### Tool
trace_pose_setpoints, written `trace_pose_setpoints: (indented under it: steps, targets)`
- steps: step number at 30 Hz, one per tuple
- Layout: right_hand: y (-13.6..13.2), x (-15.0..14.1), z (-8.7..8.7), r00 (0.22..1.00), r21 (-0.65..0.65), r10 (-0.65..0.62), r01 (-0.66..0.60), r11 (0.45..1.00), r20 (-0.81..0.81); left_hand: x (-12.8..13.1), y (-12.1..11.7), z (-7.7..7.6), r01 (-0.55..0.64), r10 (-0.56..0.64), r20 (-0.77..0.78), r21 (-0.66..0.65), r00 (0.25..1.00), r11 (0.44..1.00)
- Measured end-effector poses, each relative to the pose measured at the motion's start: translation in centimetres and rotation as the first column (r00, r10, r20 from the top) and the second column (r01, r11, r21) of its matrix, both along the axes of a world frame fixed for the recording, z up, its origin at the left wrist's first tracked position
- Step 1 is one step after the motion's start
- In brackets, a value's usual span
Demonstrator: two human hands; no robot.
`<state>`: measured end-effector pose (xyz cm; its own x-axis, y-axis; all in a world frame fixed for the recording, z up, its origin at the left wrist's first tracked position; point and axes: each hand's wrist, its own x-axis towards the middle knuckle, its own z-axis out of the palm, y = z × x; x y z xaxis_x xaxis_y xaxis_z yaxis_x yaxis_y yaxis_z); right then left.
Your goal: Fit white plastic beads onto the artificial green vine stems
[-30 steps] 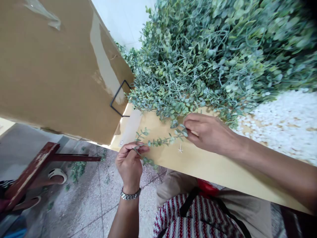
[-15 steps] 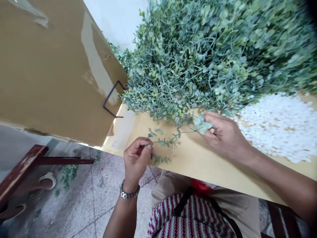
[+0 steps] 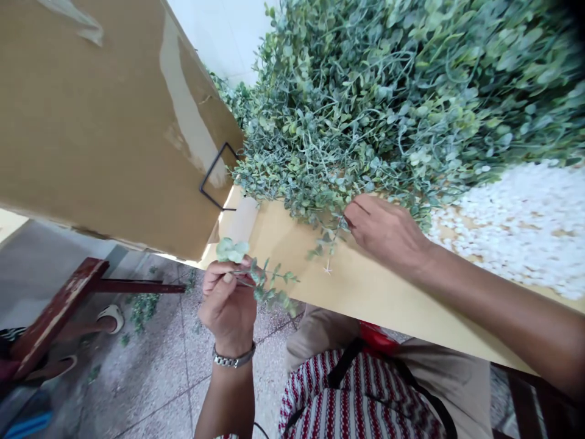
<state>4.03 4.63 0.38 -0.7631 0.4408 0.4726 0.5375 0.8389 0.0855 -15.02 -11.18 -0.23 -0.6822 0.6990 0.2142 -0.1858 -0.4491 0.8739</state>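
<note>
My left hand (image 3: 228, 302), with a metal watch on the wrist, is closed on an artificial leaf sprig (image 3: 272, 286) just off the table's front edge. Pale round leaves (image 3: 231, 250) stick up above its thumb and fingers. My right hand (image 3: 386, 231) reaches to the front of a big heap of artificial greenery (image 3: 347, 116). Its fingertips pinch a leafy stem (image 3: 333, 236) there; whether that stem is loose or part of the heap, I cannot tell. Between the hands a small white star-shaped piece (image 3: 328, 269) lies on the table.
Many small white pieces (image 3: 516, 225) are spread over the yellowish table (image 3: 379, 305) at right. A large cardboard box (image 3: 105, 134) with a black wire frame (image 3: 214, 177) stands at left. Below it are a dark red wooden bench (image 3: 59, 311), fallen greenery (image 3: 144, 308) and another person's foot (image 3: 109, 319).
The pale round-leaved piece has passed from my right hand to my left, which holds it with its sprig. My right hand has moved left and up to the heap's edge and grips another stem.
</note>
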Motion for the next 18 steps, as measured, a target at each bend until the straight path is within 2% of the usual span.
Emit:
trace_pose_setpoints:
  steps: [2, 4, 7, 10, 12, 14, 16, 17, 18]
  targets:
    - [0.0, 0.0, -0.3, 0.989, 0.026, 0.037, -0.041, 0.999, 0.14, 0.5, -0.3, 0.2, 0.027, -0.027, 0.014, -0.033, 1.0, 0.999]
    - [-0.1, 0.3, -0.3, 0.974, -0.049, 0.107, -0.099, 0.994, 0.201, 1.5, -0.6, 0.4, 0.116, -0.114, 0.026, -0.061, 0.993, 0.991]
    - [-0.1, 1.8, 0.4, 0.967, -0.222, 0.213, -0.179, 0.959, 0.143, 3.6, -1.0, 0.7, 0.232, -0.228, 0.064, -0.069, 0.972, 0.97]
    - [-0.9, 4.5, 2.1, 0.965, -0.384, 0.262, -0.245, 0.89, -0.009, 5.8, -0.7, 0.9, 0.304, -0.294, 0.121, -0.073, 0.948, 0.95]
    - [-2.1, 6.6, 3.1, 0.969, -0.517, 0.191, -0.245, 0.82, -0.155, 7.3, -0.1, 0.8, 0.326, -0.314, 0.151, -0.061, 0.937, 0.943]
    - [-3.8, 8.4, 3.7, 0.953, -0.67, 0.062, -0.253, 0.698, -0.296, 8.9, 0.7, 0.6, 0.342, -0.33, 0.18, -0.04, 0.927, 0.939]
    - [-5.6, 9.7, 3.5, 0.928, -0.77, -0.07, -0.258, 0.584, -0.365, 10.3, 1.6, 0.2, 0.364, -0.353, 0.206, -0.015, 0.913, 0.931]
    - [-6.3, 10.2, 3.1, 0.921, -0.795, -0.132, -0.237, 0.558, -0.367, 10.9, 2.0, 0.0, 0.379, -0.369, 0.214, -0.008, 0.905, 0.925]
    - [-7.0, 10.6, 2.7, 0.913, -0.808, -0.194, -0.201, 0.555, -0.36, 11.4, 2.4, -0.2, 0.399, -0.387, 0.217, -0.012, 0.896, 0.917]
